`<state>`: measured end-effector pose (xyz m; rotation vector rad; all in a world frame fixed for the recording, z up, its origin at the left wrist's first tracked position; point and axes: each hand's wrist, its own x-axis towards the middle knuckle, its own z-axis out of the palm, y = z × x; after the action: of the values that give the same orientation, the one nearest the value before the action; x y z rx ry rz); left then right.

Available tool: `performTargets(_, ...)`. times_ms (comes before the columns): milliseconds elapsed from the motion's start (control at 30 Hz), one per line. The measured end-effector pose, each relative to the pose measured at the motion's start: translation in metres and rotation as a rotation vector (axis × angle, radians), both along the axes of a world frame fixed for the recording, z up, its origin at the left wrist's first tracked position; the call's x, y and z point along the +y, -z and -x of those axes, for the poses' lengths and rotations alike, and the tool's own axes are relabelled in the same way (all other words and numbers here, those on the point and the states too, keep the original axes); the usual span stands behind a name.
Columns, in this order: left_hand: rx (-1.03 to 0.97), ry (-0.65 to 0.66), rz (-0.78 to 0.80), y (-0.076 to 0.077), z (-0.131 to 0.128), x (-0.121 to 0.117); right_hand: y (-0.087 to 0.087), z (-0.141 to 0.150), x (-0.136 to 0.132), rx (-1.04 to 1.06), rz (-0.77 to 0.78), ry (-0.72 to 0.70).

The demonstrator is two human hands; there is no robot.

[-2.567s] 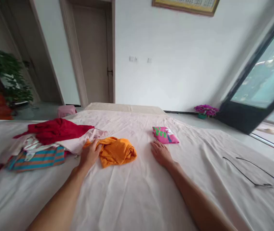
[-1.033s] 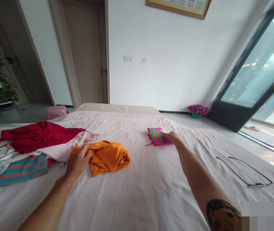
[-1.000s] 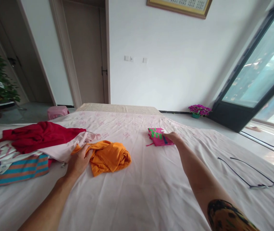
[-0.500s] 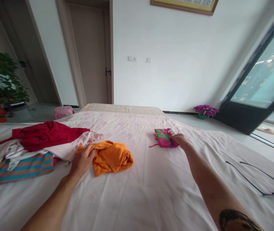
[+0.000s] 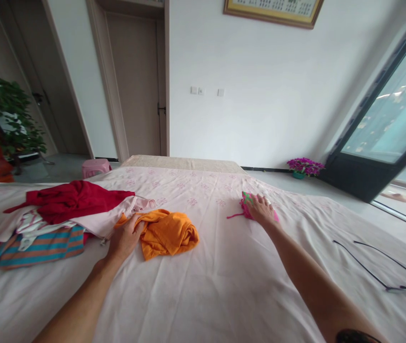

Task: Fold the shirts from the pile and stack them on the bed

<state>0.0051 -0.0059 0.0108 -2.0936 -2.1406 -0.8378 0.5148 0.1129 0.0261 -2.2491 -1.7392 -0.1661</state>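
Observation:
My left hand point(image 5: 127, 236) has its fingers closed on the left end of a crumpled orange garment point(image 5: 170, 233) that lies on the bed. On the right, my right hand point(image 5: 262, 211) rests flat, fingers spread, over a small folded pink garment point(image 5: 246, 200) with a green pattern. A thin pink string trails from its left side, and my palm hides much of it. Just left of my left hand is a heap of clothes: a dark red garment point(image 5: 76, 202) on top, pale pink and white pieces beneath, and a blue-and-brown striped garment point(image 5: 42, 250) at the front.
A pale sheet with pink flowers point(image 5: 206, 281) covers the bed. Black-framed glasses point(image 5: 384, 283) lie at the right. Beyond the bed are a pink stool point(image 5: 96, 167), a potted purple flower plant point(image 5: 304, 166), a leafy plant point(image 5: 6, 114) and a closed door point(image 5: 136, 85).
My right hand has shifted slightly right with the pink garment and now lies flat over it, covering more of it. My left hand keeps its hold on the orange garment.

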Motion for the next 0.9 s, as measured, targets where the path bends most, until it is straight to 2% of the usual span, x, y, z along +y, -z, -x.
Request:
performTargets(67,0.001,-0.007,0.009,-0.001,-0.001,-0.001,0.013,0.014,0.0,-0.024,0.048,-0.065)
performTargets(200,-0.014,-0.013,0.014,0.001,-0.001,0.0,0.03,0.023,-0.001,-0.083,0.054,-0.064)
performTargets(367,-0.011,-0.027,0.01,0.002,-0.001,0.001,0.026,0.025,-0.008,-0.085,0.084,-0.081)
performTargets(500,-0.019,-0.007,-0.011,0.002,0.0,0.001,0.025,0.047,-0.026,-0.102,0.026,-0.107)
performTargets(633,-0.024,-0.016,-0.002,0.003,0.001,0.001,0.024,0.089,-0.052,-0.045,0.012,-0.334)
performTargets(733,-0.023,-0.013,-0.017,0.004,0.001,0.001,0.017,0.127,-0.074,0.109,0.096,-0.559)
performTargets(833,-0.02,-0.014,-0.02,0.003,0.001,0.0,0.008,0.161,-0.094,0.331,0.167,-0.743)
performTargets(900,-0.034,-0.016,-0.022,0.003,0.001,0.0,0.003,0.181,-0.107,0.587,0.21,-0.868)
